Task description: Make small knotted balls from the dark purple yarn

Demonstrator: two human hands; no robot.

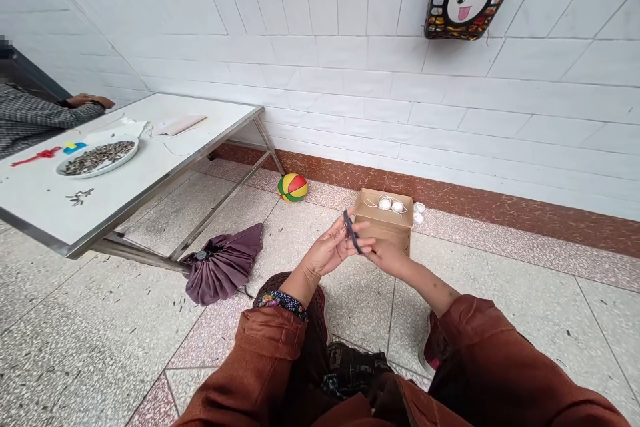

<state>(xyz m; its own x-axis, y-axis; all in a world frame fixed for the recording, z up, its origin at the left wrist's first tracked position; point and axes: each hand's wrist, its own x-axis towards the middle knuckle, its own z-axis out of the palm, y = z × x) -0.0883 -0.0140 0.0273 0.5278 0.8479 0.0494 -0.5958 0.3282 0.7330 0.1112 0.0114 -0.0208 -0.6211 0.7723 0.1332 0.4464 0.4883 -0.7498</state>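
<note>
Noted at centre of view: left hand (327, 252) raised, fingers spread apart, with dark bluish cord (351, 232) drawn across them; cannot tell whether wound fully around. Right hand (393, 257) just beside, fingertips at the lower end of the cord; blurred there, so cannot tell whether pinching it or merely touching. Both in mid-air over the speckled floor (460, 253), in front of an open cardboard box (393, 229). In the box: two white thread balls (385, 203) with loose ends; more white balls (419, 213) just outside, on the right. Farther left, near the brown wall base: red, yellow and green ball (293, 187). Below the metal-framed table (200, 109): folded purple umbrella (227, 263). On the tabletop: white plate (131, 152) heaped with sunflower seeds (100, 159), and a flat pinkish item (181, 125) behind. At far left: another person's checked sleeve (50, 112). High on the tiled wall: black plastic basket (439, 3) bearing a winking face.
</note>
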